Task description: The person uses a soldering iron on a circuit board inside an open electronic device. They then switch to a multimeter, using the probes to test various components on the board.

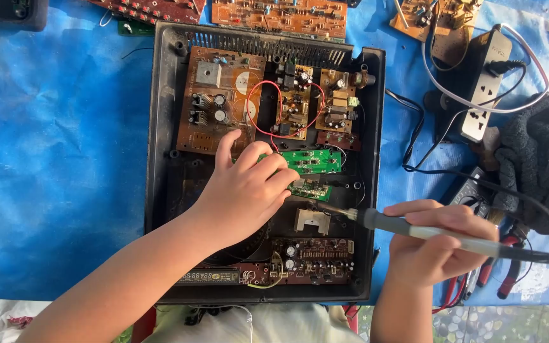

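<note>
Green circuit board (312, 162) lies under the left hand (246, 190) fingertips; right hand (436, 244) grips a soldering iron (414, 230).

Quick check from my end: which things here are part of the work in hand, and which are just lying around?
In use: left hand on green circuit board; right hand holding soldering iron; open black chassis.

Lying about: power strip, dark cloth, red-handled pliers, loose boards.

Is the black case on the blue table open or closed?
Open. The black case has no lid on; its brown and green circuit boards lie exposed, with the left hand resting inside.
</note>
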